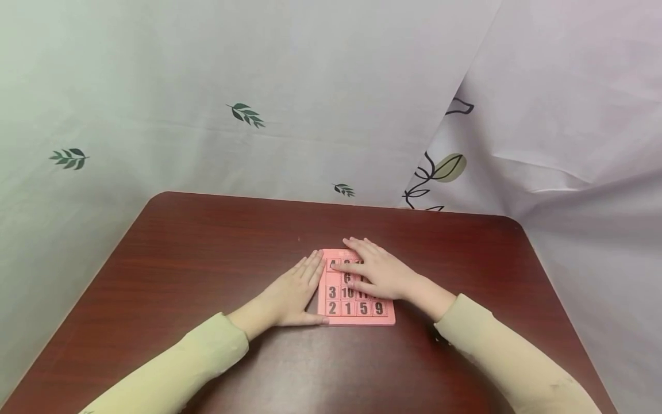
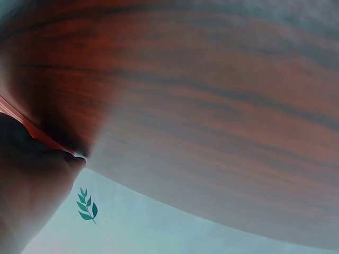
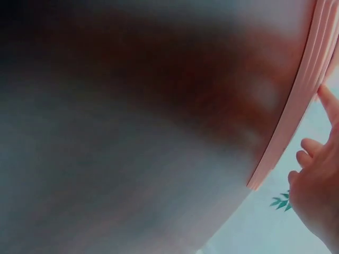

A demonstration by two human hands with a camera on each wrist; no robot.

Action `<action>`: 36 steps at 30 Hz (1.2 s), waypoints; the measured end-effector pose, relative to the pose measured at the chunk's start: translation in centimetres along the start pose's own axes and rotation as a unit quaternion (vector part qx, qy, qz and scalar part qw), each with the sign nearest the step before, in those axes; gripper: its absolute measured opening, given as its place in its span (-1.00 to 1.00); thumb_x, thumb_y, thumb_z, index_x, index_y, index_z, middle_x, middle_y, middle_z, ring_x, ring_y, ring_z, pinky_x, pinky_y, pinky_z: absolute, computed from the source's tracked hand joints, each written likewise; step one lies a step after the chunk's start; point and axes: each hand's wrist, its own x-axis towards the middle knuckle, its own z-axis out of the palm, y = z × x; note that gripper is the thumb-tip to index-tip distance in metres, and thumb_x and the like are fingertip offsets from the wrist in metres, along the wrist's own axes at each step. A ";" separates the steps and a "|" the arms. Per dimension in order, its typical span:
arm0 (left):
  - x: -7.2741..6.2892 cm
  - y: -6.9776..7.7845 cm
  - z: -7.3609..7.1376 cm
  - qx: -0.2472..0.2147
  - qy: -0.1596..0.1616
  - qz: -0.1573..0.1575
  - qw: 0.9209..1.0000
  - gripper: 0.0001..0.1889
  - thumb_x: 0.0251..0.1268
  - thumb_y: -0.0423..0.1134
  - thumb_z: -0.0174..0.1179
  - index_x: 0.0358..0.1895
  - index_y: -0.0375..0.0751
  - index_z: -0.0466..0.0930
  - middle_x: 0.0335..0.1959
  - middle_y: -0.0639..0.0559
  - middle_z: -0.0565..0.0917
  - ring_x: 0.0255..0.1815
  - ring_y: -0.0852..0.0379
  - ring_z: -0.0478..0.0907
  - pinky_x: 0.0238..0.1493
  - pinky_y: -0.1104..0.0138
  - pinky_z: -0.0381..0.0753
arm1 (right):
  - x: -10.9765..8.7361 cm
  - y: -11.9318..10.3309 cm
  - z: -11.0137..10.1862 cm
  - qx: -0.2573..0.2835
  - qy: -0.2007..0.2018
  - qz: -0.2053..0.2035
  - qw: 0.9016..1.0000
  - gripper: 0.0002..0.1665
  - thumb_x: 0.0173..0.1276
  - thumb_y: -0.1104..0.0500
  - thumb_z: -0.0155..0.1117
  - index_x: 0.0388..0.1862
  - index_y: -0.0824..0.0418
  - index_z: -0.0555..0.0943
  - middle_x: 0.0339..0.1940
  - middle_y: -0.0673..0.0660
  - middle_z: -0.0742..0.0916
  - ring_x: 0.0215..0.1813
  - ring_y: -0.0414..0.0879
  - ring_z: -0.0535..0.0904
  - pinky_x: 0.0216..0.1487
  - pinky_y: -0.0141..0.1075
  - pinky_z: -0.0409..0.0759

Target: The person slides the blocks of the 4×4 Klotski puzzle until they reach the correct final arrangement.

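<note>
A pink sliding number puzzle (image 1: 364,317) lies flat on the dark red-brown table, with black numbers on its square tiles. My left hand (image 1: 292,293) lies along its left edge, fingers straight and thumb at the near left corner. My right hand (image 1: 385,273) is spread over the upper right part, hiding several tiles. One of its fingertips touches the tile marked 4 (image 1: 331,265), and its thumb is over the middle tiles. Below the 4 is a bare pink space. In the right wrist view the puzzle's side edge (image 3: 288,119) shows beside the right hand (image 3: 318,185).
The wooden table (image 1: 207,247) has rounded far corners. Pale cloth (image 1: 320,86) with green leaf prints hangs behind it, and more cloth (image 1: 584,144) falls in folds at the right.
</note>
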 end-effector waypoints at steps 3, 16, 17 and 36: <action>0.0 0.0 0.0 0.000 -0.002 -0.002 1.000 0.28 0.31 0.59 0.05 0.67 -0.52 0.01 0.72 -0.45 0.02 0.78 -0.29 -0.02 0.77 0.00 0.11 | 0.3 0.1 0.0 -0.002 0.001 0.004 1.000 -0.35 0.59 -0.22 0.17 0.60 -0.17 0.47 0.75 0.32 0.24 0.78 0.21 0.12 0.78 0.15 0.06; -0.1 0.0 -0.1 -0.004 0.000 -0.002 1.000 0.28 0.31 0.59 0.06 0.66 -0.53 0.01 0.72 -0.46 0.02 0.78 -0.29 -0.02 0.77 -0.01 0.11 | -2.8 -2.4 0.3 -0.025 0.025 -0.082 0.996 -0.38 0.53 -0.17 0.27 0.54 -0.21 0.54 0.70 0.25 0.34 0.69 0.17 0.28 0.63 0.19 0.37; -0.1 0.0 -0.1 -0.005 0.001 -0.002 1.000 0.28 0.31 0.59 0.06 0.66 -0.53 0.01 0.72 -0.46 0.01 0.78 -0.29 -0.02 0.77 -0.01 0.10 | -2.8 -2.4 0.4 -0.025 0.024 -0.080 0.996 -0.38 0.53 -0.17 0.27 0.54 -0.22 0.54 0.70 0.25 0.34 0.69 0.17 0.27 0.63 0.19 0.37; 0.0 -0.1 0.1 -0.005 -0.003 -0.001 1.000 0.27 0.33 0.58 0.05 0.67 -0.53 -0.01 0.72 -0.47 0.00 0.78 -0.30 -0.04 0.77 -0.02 0.10 | -2.5 -3.2 0.3 -0.033 0.028 -0.069 0.997 -0.36 0.56 -0.16 0.25 0.57 -0.15 0.51 0.71 0.26 0.34 0.71 0.17 0.27 0.70 0.12 0.30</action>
